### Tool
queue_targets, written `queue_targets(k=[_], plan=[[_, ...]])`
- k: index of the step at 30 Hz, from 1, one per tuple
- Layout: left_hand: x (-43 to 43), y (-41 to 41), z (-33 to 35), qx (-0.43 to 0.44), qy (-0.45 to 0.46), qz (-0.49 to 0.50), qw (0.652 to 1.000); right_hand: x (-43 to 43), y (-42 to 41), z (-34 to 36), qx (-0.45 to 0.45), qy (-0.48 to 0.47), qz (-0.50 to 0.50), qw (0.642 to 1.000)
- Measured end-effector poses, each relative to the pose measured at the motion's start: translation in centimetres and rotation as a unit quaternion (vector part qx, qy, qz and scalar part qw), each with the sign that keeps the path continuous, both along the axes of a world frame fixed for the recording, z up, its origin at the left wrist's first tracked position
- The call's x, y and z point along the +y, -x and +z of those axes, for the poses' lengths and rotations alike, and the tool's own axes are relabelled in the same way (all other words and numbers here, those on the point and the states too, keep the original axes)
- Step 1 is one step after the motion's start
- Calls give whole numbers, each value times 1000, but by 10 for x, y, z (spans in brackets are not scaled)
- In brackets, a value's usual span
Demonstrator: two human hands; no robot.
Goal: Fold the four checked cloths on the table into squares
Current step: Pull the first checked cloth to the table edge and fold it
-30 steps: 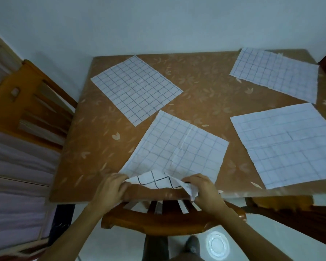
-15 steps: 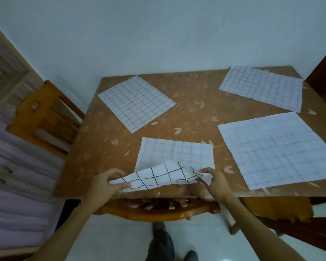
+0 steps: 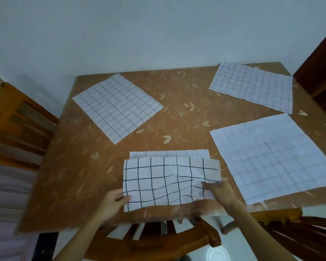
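Head view: at the near edge of a brown table (image 3: pixel 177 117), the left hand (image 3: pixel 113 201) and right hand (image 3: pixel 221 193) pinch the near corners of a half-folded checked cloth (image 3: pixel 169 182), fingers closed on the fabric. Three more checked cloths lie flat: far left (image 3: pixel 117 107), far right (image 3: pixel 252 86), right (image 3: pixel 269 157).
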State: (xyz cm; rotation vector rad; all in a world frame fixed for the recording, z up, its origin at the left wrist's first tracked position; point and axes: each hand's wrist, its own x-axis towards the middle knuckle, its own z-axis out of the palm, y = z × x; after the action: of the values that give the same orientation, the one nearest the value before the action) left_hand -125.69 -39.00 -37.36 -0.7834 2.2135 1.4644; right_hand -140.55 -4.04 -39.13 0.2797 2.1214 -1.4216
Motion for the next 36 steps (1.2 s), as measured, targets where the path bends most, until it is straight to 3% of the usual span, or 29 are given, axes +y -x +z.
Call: queue_targets(k=[4,11,17,29,32,34,36], plan=[[-10,19,-26,-18,38,14,999,0,12,-3,4,-7,2,1000],[-21,28,-47,-42,14,55,997,7,9,-20,-9,-104,9,994],[-20,21,-44,-69,-3,29,997,8,5,-23,3,-114,-7,993],[-14,16,-56,-25,54,64,996,13,-6,-44,22,-215,-58,975],[-5,13,-55,0,148,66,987,10,-22,-44,132,-225,-51,964],[8,12,-52,40,264,51,962,13,-32,-46,262,-258,20,930],[24,13,-53,99,356,-26,929,12,-38,-49,336,-258,106,900]])
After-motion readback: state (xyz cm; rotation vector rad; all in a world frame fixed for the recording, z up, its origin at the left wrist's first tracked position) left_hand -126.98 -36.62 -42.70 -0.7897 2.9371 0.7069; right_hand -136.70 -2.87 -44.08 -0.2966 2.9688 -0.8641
